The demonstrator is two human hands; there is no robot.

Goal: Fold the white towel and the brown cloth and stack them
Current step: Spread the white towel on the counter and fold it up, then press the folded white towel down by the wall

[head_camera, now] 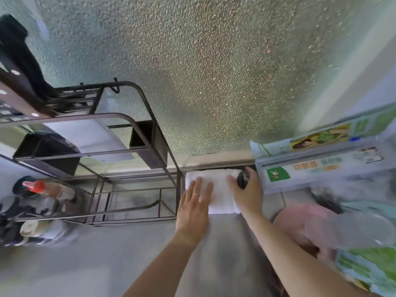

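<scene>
Both hands pressed flat on the folded white towel (218, 189), which lay on the grey counter (107, 264) by the frosted window: left hand (194, 207) open-palmed over its left half, right hand (246, 189) open, spread at its right edge.

White towel (216, 189) folded into a thick rectangle, lying flat on the counter

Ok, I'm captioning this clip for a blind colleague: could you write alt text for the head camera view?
Two bare hands press flat on a folded white towel lying on a grey counter: the left hand on its left part, the right hand at its right edge. A dark metal rack stands to the left, printed boxes to the right, frosted glass behind.
</scene>
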